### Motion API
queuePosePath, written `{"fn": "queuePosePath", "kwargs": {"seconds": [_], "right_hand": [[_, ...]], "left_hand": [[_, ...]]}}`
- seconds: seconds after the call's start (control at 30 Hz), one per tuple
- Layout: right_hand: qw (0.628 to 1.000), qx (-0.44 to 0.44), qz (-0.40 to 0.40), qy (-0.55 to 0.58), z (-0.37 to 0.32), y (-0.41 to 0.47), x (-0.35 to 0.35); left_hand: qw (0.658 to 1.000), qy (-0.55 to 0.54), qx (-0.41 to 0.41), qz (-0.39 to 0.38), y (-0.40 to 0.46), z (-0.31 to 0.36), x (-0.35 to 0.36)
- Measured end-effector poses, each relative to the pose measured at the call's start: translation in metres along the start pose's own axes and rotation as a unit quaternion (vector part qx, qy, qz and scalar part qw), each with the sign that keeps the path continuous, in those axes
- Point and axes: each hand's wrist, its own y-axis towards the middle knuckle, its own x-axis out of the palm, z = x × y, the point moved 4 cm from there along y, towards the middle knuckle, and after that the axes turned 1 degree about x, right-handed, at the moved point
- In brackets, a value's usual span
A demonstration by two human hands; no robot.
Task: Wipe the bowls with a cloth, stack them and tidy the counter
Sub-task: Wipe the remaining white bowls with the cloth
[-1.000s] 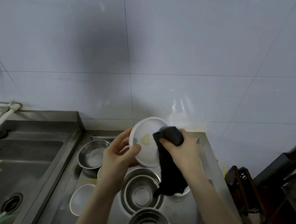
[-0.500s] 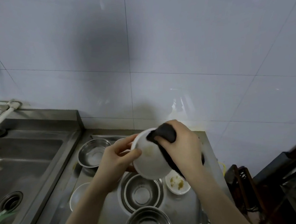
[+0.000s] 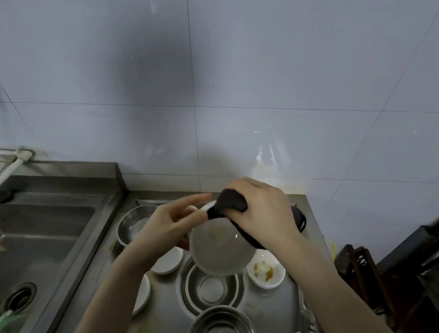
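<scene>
My left hand [image 3: 169, 223] holds a white bowl [image 3: 220, 247] by its far left rim above the steel counter [image 3: 164, 323], thumb on the rim and fingers partly straightened. My right hand [image 3: 264, 210] grips a black cloth [image 3: 228, 203] bunched against the bowl's upper rim, and the cloth trails down behind the bowl. Below lie a white dish with yellow stains [image 3: 266, 269], two clean white dishes [image 3: 168, 261] [image 3: 141, 294], a steel bowl set in a steel plate [image 3: 211, 287], another steel bowl [image 3: 220, 330] in front and one at the back left [image 3: 135, 223].
A steel sink [image 3: 37, 246] with a drain [image 3: 17, 298] lies to the left, white pipes [image 3: 3, 168] above it. The tiled wall [image 3: 233, 87] rises behind the counter. A spoon or ladle [image 3: 304, 329] lies at the counter's right front. Dark wooden furniture [image 3: 363, 273] stands right.
The bowl has dropped lower and tipped its inside toward me. My right hand slid the cloth up to the bowl's top rim, uncovering the stained dish below. My left fingers have loosened.
</scene>
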Motion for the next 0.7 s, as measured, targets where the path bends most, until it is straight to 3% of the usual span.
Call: {"fn": "queuePosePath", "kwargs": {"seconds": [0.07, 0.13, 0.2, 0.23, 0.33, 0.43, 0.5, 0.53, 0.63, 0.7], "right_hand": [[0.979, 0.159, 0.046, 0.116, 0.016, -0.007, 0.0], [0.92, 0.31, 0.1, 0.219, 0.032, -0.019, 0.008], [0.866, 0.391, 0.105, 0.292, 0.036, -0.029, 0.022], [0.858, 0.403, 0.095, 0.304, 0.035, -0.032, 0.028], [0.902, 0.336, 0.075, 0.259, 0.034, -0.028, 0.02], [0.988, 0.108, -0.006, 0.113, 0.023, -0.011, 0.003], [0.998, -0.038, -0.043, -0.01, 0.009, -0.005, 0.002], [0.997, -0.056, -0.039, -0.029, 0.006, -0.004, 0.002], [0.992, 0.081, 0.034, 0.092, 0.012, -0.007, -0.003], [0.941, 0.25, 0.09, 0.211, 0.027, -0.017, 0.002]], "left_hand": [[0.997, -0.039, 0.014, 0.06, -0.002, -0.004, -0.01], [0.992, -0.081, 0.042, 0.088, -0.006, -0.011, -0.003], [0.987, -0.117, 0.07, 0.091, -0.009, -0.019, 0.015], [0.982, -0.135, 0.08, 0.108, -0.01, -0.02, 0.019], [0.983, -0.116, 0.093, 0.108, -0.005, -0.014, 0.01], [0.997, 0.018, 0.059, -0.039, 0.002, -0.007, 0.002], [0.994, 0.04, 0.041, -0.093, 0.007, -0.005, 0.006], [0.996, 0.028, 0.041, -0.079, 0.008, -0.003, 0.008], [0.997, -0.058, 0.038, 0.04, 0.005, -0.007, 0.006], [0.988, -0.126, 0.053, 0.067, -0.002, -0.017, 0.01]]}}
